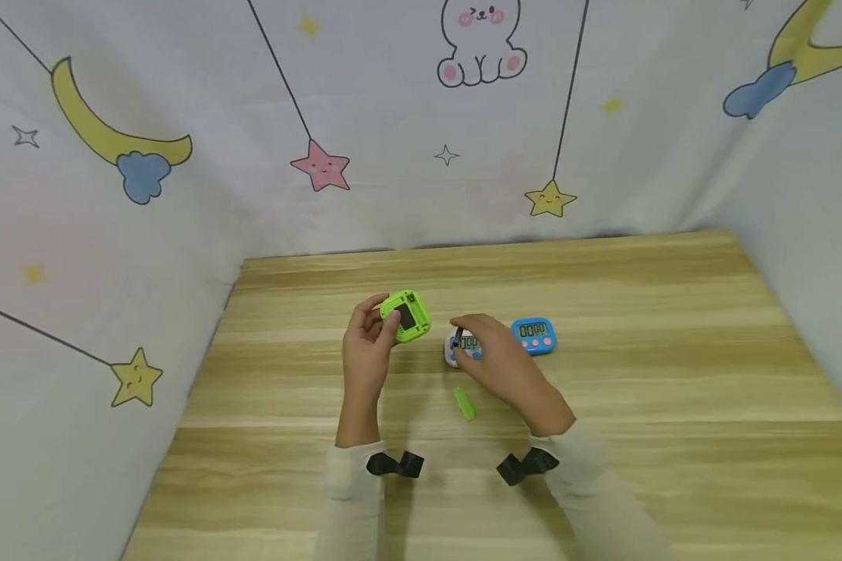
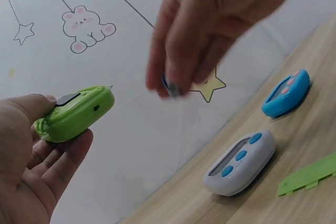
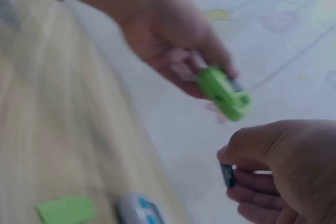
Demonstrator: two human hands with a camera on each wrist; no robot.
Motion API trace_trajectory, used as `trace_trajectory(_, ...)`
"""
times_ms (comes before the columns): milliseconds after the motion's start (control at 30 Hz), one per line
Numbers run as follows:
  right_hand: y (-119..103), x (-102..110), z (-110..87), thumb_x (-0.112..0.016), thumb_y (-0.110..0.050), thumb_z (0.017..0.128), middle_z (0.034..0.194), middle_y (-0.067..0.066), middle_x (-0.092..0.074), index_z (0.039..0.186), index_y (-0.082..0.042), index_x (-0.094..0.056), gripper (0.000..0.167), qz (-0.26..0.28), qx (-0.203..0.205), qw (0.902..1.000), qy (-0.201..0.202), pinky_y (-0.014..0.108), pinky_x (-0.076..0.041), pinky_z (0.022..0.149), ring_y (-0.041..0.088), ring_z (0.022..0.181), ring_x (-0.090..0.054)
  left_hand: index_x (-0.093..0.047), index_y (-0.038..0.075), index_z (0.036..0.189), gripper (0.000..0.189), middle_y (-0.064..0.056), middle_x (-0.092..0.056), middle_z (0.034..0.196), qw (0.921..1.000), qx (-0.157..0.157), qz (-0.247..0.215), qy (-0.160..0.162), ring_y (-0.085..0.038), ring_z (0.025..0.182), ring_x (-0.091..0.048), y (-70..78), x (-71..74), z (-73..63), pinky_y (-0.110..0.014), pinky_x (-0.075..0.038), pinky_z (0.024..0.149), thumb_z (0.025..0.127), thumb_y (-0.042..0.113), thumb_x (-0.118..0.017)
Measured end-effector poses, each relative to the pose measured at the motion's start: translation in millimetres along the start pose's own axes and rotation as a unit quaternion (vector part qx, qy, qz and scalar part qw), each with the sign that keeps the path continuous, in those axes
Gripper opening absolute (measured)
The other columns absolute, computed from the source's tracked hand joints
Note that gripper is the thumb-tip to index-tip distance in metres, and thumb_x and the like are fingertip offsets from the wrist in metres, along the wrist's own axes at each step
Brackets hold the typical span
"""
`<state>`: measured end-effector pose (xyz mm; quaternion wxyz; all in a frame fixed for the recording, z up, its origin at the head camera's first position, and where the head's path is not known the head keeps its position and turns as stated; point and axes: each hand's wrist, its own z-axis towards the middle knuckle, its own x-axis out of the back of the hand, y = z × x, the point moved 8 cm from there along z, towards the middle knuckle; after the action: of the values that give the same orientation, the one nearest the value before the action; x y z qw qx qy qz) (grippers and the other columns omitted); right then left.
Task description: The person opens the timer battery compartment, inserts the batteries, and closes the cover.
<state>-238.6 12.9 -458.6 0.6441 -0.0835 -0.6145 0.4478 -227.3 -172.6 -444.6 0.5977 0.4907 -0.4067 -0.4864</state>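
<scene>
My left hand [image 1: 365, 354] grips a lime-green digital timer [image 1: 418, 308], its back turned up and the battery compartment uncovered. The thumb lies over a dark panel on that back. Between thumb and fingertips, my right hand [image 1: 508, 366] pinches a small dark cylindrical battery [image 3: 227, 175], held in the air to the right of the green timer and apart from it. Below that hand, partly covered by it in the head view, a white timer with blue buttons [image 2: 240, 163] lies on the table. The green battery cover [image 1: 465, 403] rests nearer to me.
A blue timer with pink buttons [image 1: 534, 336] lies just right of my right hand. All this is on a wood-grain table [image 1: 659, 327]. A white cartoon-printed cloth [image 1: 407, 210] hangs behind it and along both sides. Each wrist wears a black camera mount [image 1: 395, 464].
</scene>
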Motion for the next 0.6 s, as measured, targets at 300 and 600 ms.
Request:
trace_trajectory(300, -29.8, 32.0, -8.5, -0.071, -0.013, 0.090, 0.137, 0.005, -0.054, 0.134, -0.009, -0.057, 0.047, 0.030, 0.129, 0.9876, 0.084, 0.041, -0.046, 0.099, 0.022, 0.127, -0.050, -0.053, -0.003, 0.133, 0.040, -0.018, -0.062, 0.111, 0.9997, 0.006, 0.006, -0.025, -0.018, 0.092, -0.062, 3.5, -10.1, -2.3, -0.023, -0.054, 0.070, 0.096, 0.012, -0.062)
trace_trajectory(600, -43.7, 27.1, -10.4, -0.073, -0.007, 0.087, 0.136, 0.010, -0.054, 0.133, -0.002, -0.057, 0.049, 0.012, 0.208, 0.9734, 0.096, 0.038, -0.046, 0.100, 0.024, 0.127, -0.050, -0.052, -0.002, 0.135, 0.042, -0.017, -0.062, 0.113, 0.9967, 0.012, 0.006, -0.080, -0.018, 0.092, -0.063, -7.1, -23.6, -2.3, -0.025, -0.055, 0.071, 0.097, 0.014, -0.061)
